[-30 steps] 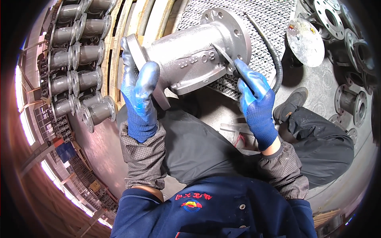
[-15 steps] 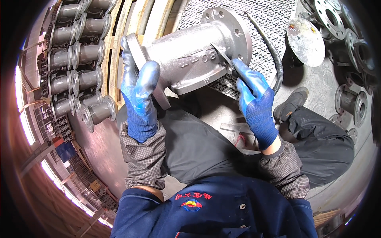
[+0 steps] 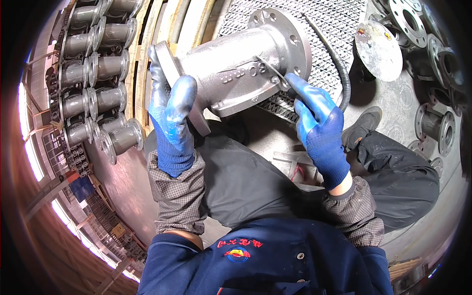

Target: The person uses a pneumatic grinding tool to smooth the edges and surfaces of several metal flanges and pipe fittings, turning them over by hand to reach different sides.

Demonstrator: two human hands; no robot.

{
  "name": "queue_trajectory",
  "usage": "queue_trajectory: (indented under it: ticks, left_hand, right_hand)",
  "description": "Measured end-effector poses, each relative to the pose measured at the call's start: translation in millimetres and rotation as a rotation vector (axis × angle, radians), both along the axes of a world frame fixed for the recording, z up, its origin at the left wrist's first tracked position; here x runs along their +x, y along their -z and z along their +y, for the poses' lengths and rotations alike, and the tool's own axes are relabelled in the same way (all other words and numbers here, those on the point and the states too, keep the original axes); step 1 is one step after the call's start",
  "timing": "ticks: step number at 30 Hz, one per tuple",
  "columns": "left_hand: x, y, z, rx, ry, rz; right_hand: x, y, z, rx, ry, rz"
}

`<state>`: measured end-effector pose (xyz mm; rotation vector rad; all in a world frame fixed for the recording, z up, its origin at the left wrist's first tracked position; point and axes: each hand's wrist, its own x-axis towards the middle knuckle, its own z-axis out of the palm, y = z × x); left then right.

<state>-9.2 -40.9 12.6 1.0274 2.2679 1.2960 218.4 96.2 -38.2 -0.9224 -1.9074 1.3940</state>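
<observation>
**Flanged casting [image 3: 223, 61] braced on one side, thin metal tool [image 3: 273, 68] applied on the other**

The grey casting is laid aslant across the upper middle of the view, its right part over a mesh-topped table [image 3: 339, 14] and its left end just above the lap. By the left hand [image 3: 172, 110], the left flange [image 3: 169, 64] is braced, with thumb and forefinger spread; whether it is firmly clasped cannot be told. By the right hand [image 3: 319, 115], the tool is grasped, with the forefinger stretched along it, and its tip appears to be set on the barrel beside the raised lettering [image 3: 243, 74].

For good work here, the tool is probably best held at a shallow angle, so that the surface is skimmed rather than gouged. Short, light strokes should be favoured, guided by the forefinger, and the lettering should be cleared with care. Steady counter-pressure would be needed at the left flange, since a rounded body may rock. The left fingers should be kept out of the tool's line, and the black hose [image 3: 339, 64] beyond the right flange [image 3: 295, 42] should not be snagged.
</observation>
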Motion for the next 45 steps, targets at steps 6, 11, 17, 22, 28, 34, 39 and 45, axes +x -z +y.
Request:
queue_trajectory:
  ticks: [6,11,17,22,28,34,39,45]
  left_hand:
    - [16,-8,23,0.051,-0.091,-0.030]
    - [13,-7,21,0.077,-0.152,-0.239]
    - [16,-7,23,0.098,-0.083,-0.120]
    - [17,-9,21,0.075,-0.083,-0.122]
    - [17,-12,23,0.054,-0.112,-0.163]
    - [22,-14,30,0.123,-0.121,-0.187]
    - [14,-9,22,0.098,-0.082,-0.231]
    - [-5,11,-3,-0.009,-0.013,-0.014]
  right_hand:
    - [5,-11,13,0.213,0.104,-0.191]
    - [9,-31,28,0.319,0.007,-0.340]
    - [5,-46,41,0.397,-0.069,-0.411]
    - [3,-56,49,0.422,-0.144,-0.492]
    - [2,-59,53,0.513,-0.182,-0.476]
    - [0,-55,51,0.466,-0.136,-0.369]
    - [5,-30,41,0.308,-0.016,-0.272]
    - [-3,2,10,0.177,0.034,-0.032]
